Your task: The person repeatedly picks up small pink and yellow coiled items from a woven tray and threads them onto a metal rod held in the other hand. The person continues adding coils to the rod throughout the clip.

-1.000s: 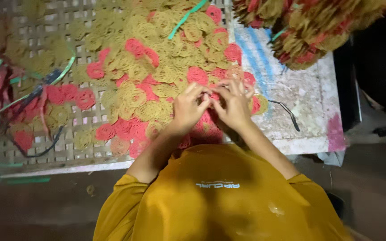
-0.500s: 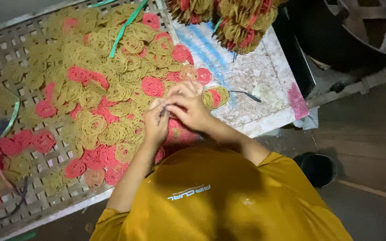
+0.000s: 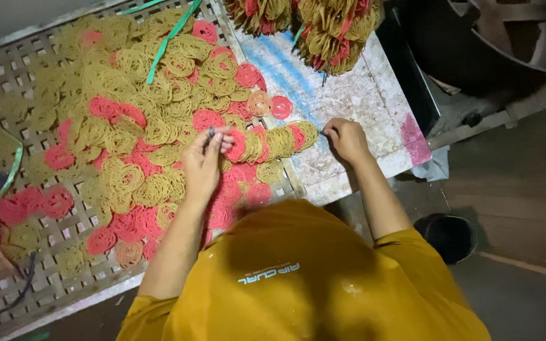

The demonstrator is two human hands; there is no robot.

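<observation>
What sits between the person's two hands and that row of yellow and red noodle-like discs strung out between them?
Nothing visible. The left hand pinches one end of the row of discs, and the right hand is at the other end. The loose discs lie around it on the lattice tray.

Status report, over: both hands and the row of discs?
Left hand pinches one row end. Right hand grips the other. Row of discs stretched between; loose discs underneath.

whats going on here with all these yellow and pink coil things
A person in a mustard-yellow shirt leans over a slatted lattice table covered with flat, lacy yellow and pink coiled discs. Between the two hands runs a short row of these discs standing on edge: the left hand pinches one end, the right hand the other. Bundled discs lie at the far edge.
</observation>
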